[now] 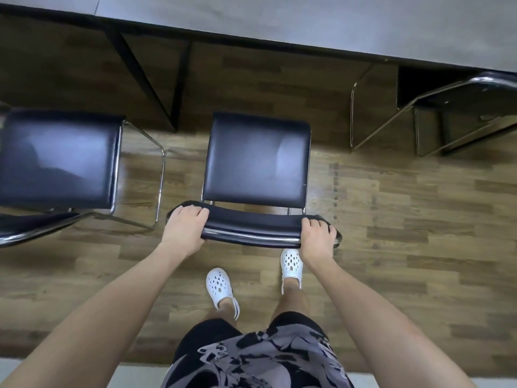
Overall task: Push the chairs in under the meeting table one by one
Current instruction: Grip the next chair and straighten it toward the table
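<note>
Patterned shirt (251, 359); left hand (186, 229), right hand (317, 238) grip chair backrest (251, 224).

left grip (186, 229) — fingers curled on chair back (251, 225) | right grip (317, 238) — same | both arms (106, 306) outstretched

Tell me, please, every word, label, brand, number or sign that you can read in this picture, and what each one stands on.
None: no word, number, label, brand or sign can be read here.
On the printed shirt: a grey and black pattern with marks that may be script, too blurred to read.
No text shows on the middle chair, the table or the white clogs.
</note>
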`<state>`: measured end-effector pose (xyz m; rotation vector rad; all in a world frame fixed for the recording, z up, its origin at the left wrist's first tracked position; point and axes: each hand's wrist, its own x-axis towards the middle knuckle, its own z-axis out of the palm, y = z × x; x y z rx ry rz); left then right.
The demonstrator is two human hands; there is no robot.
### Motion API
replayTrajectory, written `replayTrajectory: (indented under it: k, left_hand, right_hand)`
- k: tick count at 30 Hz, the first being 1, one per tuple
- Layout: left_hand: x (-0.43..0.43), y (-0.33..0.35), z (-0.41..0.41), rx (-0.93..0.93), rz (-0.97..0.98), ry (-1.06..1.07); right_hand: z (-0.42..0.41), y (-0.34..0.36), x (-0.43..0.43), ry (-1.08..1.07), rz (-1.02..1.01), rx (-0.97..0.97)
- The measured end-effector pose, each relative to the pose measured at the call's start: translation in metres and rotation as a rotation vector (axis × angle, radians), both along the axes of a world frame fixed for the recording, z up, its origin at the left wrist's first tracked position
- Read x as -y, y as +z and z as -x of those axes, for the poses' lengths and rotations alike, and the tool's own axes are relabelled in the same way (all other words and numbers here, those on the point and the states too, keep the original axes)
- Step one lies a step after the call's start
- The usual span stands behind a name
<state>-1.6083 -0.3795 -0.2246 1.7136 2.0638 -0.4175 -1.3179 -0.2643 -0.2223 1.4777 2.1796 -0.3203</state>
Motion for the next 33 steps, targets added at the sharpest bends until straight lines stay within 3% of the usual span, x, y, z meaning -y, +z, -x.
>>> replayTrajectory:
  k: [33]
  left_hand:
    - [0.001, -0.007, 0.000, 0.020, -0.024, 0.046]
  right_hand:
    - [0.006, -0.001, -0.002, -0.007, -0.007, 0.059]
